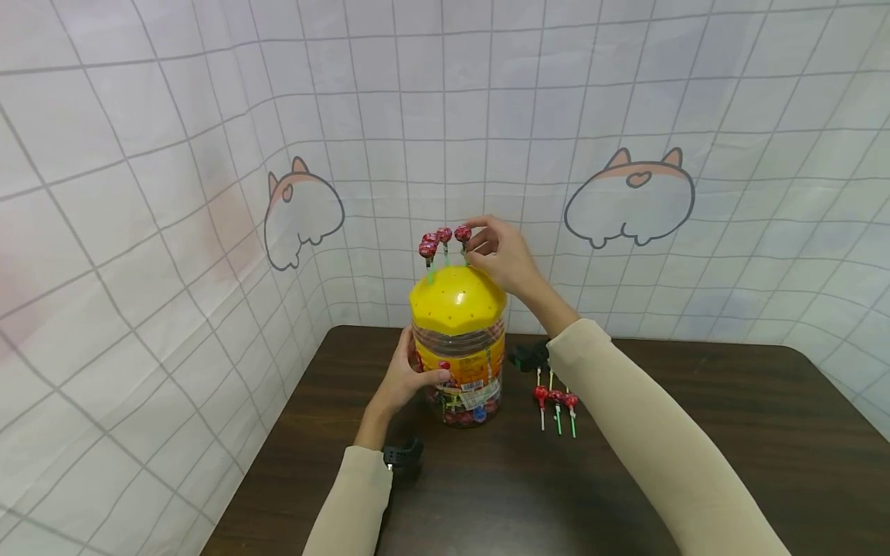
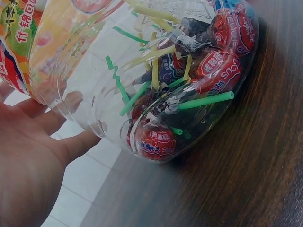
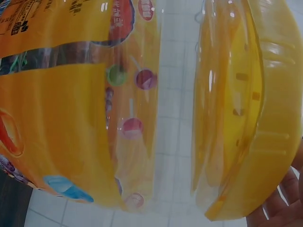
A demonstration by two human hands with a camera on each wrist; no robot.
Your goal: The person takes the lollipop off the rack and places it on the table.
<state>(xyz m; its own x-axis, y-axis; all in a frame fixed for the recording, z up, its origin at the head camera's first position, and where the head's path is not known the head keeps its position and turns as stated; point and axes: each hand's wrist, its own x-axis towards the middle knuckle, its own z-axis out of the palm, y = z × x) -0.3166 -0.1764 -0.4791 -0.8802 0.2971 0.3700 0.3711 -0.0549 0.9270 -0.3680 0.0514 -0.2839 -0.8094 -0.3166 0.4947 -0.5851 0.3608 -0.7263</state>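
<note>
A clear plastic candy jar (image 1: 473, 367) with a yellow and orange label stands upright under a domed yellow lid (image 1: 455, 301) dotted with small holes. My left hand (image 1: 405, 378) holds the jar's left side, thumb across the front. Above the lid, my right hand (image 1: 506, 259) pinches a red-wrapped lollipop (image 1: 463, 232) by its stick, close over the dome. Several other lollipops (image 1: 428, 249) stick up from the lid to the left. Wrapped lollipops (image 2: 218, 71) with green and yellow sticks lie in the jar's bottom, and the lid's edge (image 3: 279, 94) fills the right wrist view's right side.
Several red lollipops (image 1: 557, 396) lie in a row on the dark wooden table (image 1: 445, 494), right of the jar and beside my right sleeve. A white grid-patterned cloth (image 1: 452, 93) with dog drawings hangs behind and along the left side of the table.
</note>
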